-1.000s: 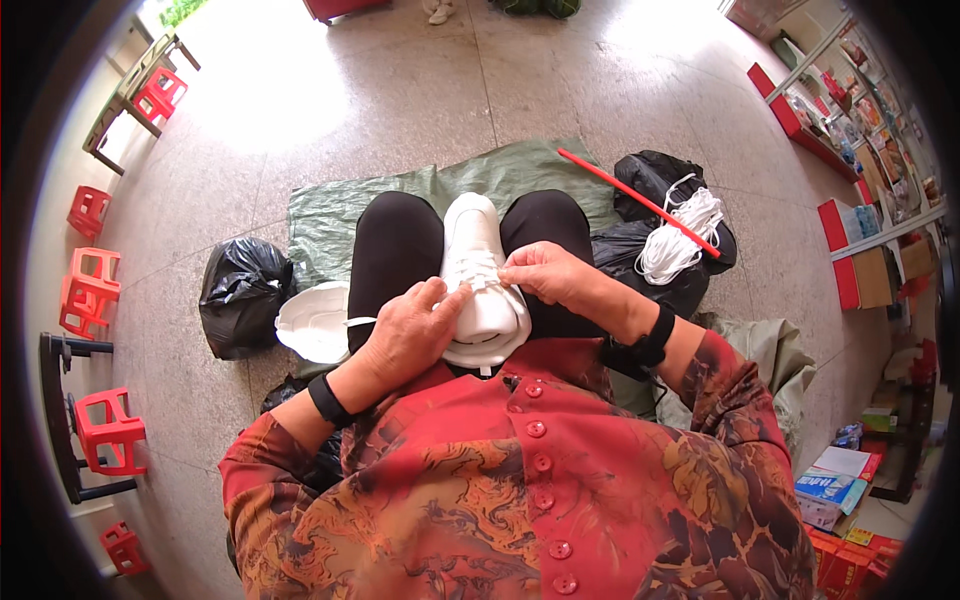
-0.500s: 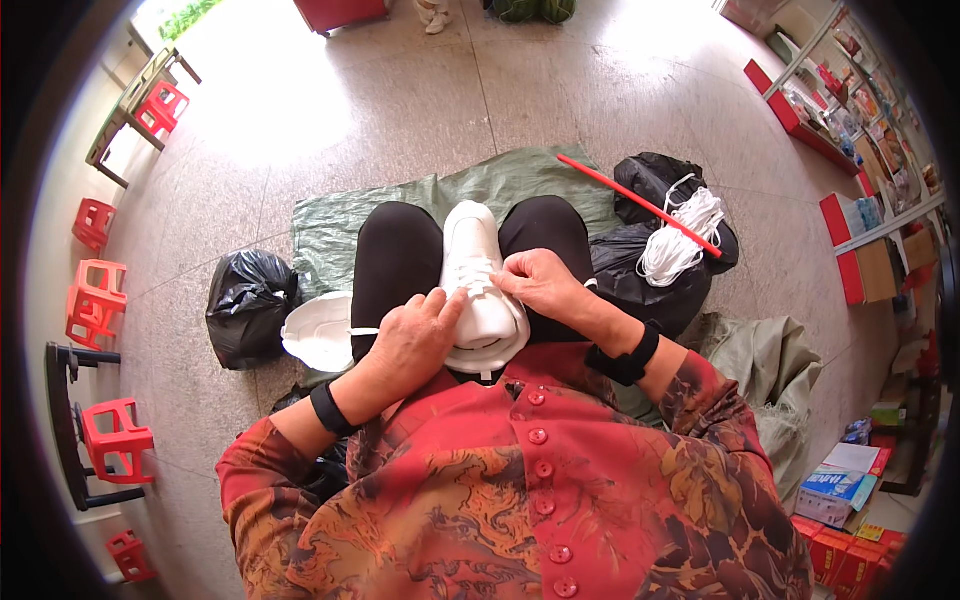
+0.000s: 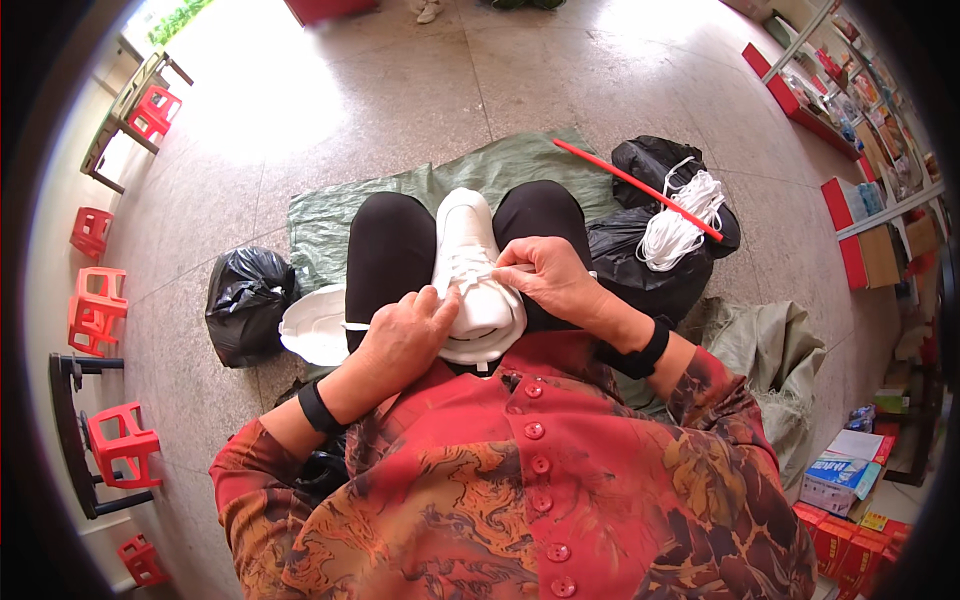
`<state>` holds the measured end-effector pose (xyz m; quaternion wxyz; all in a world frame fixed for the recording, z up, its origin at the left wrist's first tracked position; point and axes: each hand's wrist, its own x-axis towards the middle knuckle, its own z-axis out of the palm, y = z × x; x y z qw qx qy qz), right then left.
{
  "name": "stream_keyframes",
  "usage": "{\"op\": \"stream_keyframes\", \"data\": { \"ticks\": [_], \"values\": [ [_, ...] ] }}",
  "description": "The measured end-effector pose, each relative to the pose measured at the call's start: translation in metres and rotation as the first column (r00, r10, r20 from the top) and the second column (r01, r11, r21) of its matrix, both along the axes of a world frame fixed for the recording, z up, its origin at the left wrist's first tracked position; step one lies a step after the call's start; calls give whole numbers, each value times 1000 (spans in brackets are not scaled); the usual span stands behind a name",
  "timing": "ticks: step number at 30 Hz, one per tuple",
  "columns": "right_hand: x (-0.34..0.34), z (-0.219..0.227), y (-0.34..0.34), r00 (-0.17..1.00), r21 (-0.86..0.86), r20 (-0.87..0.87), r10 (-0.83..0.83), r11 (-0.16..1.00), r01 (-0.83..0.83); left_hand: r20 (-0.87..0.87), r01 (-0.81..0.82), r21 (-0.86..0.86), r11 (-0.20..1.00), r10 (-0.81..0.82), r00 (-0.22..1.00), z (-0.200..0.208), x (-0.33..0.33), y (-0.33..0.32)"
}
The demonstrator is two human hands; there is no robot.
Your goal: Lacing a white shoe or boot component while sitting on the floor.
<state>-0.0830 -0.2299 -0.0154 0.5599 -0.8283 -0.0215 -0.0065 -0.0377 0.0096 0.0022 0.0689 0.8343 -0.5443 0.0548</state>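
The smooth white lace-up shoe [image 3: 464, 220] rested between the black-trousered legs [image 3: 390, 245], toe pointing away, apparently so they would brace it and leave its lacing within reach. The fingers of the right hand [image 3: 553, 282] were pinched narrowly on a thin white lace [image 3: 521, 267]; those of the left hand [image 3: 402, 328] touched the shoe's side, their grip unclear. Looped white cord [image 3: 680, 225] lay on crinkled, glossy black plastic bags [image 3: 632, 252].
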Motion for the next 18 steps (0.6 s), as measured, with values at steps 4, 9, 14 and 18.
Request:
{"op": "stream_keyframes", "data": {
  "ticks": [4, 9, 14, 18],
  "values": [
    [-2, -3, -5, 814, -638, 456, 360, 770, 17, 3, 27, -57, 998, -27, 1000, -4, -1, 2],
    [11, 9, -35, 668, -860, 381, 640, 510, 1, -12, 67, -99, 993, -69, 998, -8, 4, 2],
    [4, -7, -26, 690, -813, 427, 584, 582, 10, -70, 14, -138, 990, -24, 997, -7, 7, 3],
    [-4, -15, -20, 808, -635, 513, 290, 761, 130, -6, -1, -6, 1000, 1, 1000, 1, 9, -4]
  ]
}}
